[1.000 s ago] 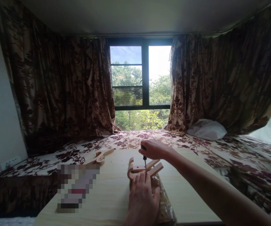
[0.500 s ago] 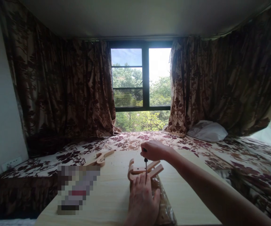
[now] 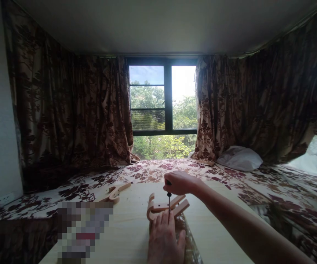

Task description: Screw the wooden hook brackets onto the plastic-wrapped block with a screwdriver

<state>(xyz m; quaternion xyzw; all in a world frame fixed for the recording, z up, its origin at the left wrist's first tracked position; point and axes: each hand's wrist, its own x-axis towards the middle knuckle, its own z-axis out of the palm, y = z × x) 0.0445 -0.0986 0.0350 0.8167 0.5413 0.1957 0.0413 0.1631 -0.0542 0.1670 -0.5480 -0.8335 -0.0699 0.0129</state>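
Right hand (image 3: 179, 182): fingers closed round screwdriver (image 3: 169, 194), upright as before. Left hand (image 3: 165, 236): fingers extended, thumb apart, over wooden piece (image 3: 162, 206) and wrapped block (image 3: 193, 251), hiding the tip. Scene lower in view. Surface (image 3: 131, 227), left: second piece (image 3: 123, 187).

1 scrdrvr (image 3: 169, 198), 2+ wooden pcs (image 3: 182, 208), 1 wrapped pkg (image 3: 192, 245), 1 tbl (image 3: 128, 229)

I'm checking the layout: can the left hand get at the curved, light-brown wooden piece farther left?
Probably yes: pale grained tabletop stretches between the left hand and that curved wooden piece, though the hand seems to steady the light-brown, forked wooden piece.
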